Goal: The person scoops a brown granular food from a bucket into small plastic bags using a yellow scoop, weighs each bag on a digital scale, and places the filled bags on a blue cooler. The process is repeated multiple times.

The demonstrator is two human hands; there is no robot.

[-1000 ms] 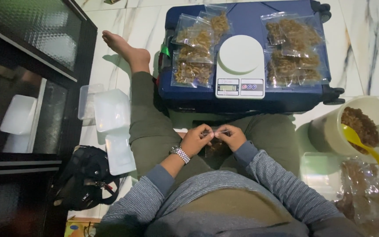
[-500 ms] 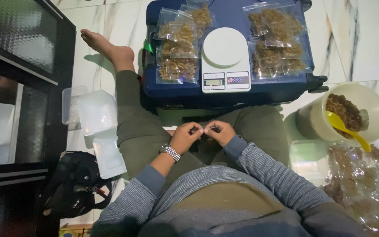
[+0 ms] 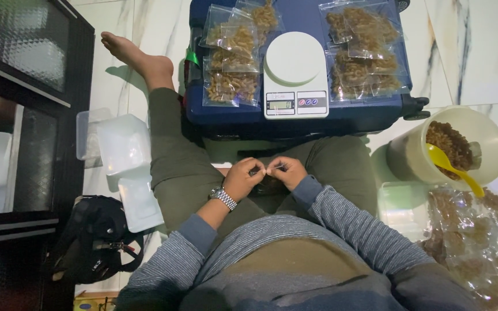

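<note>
Your left hand (image 3: 242, 177) and right hand (image 3: 285, 170) meet over your lap, just on your side of the blue suitcase (image 3: 226, 112). Fingertips of both are pinched together on something small and thin between them; too small to tell what it is, maybe the edge of a clear bag. A metal wristwatch (image 3: 223, 197) sits on your left wrist.

On top of the suitcase: a white kitchen scale (image 3: 294, 75) in the middle, filled clear snack bags (image 3: 233, 86) to its left, more filled bags (image 3: 363, 63) to its right. Right of the suitcase, on the floor, a cream bucket (image 3: 491, 138) holds brown snacks with a yellow scoop (image 3: 451, 167) in it. Near the bucket, closer to you, lies a big clear bag of snacks (image 3: 468, 236). Left of the suitcase, past your leg, white plastic lids or trays (image 3: 123, 144) are stacked, with a black bag (image 3: 90, 239) near them. Your bare foot (image 3: 134, 55) lies beside the suitcase's left end.
</note>
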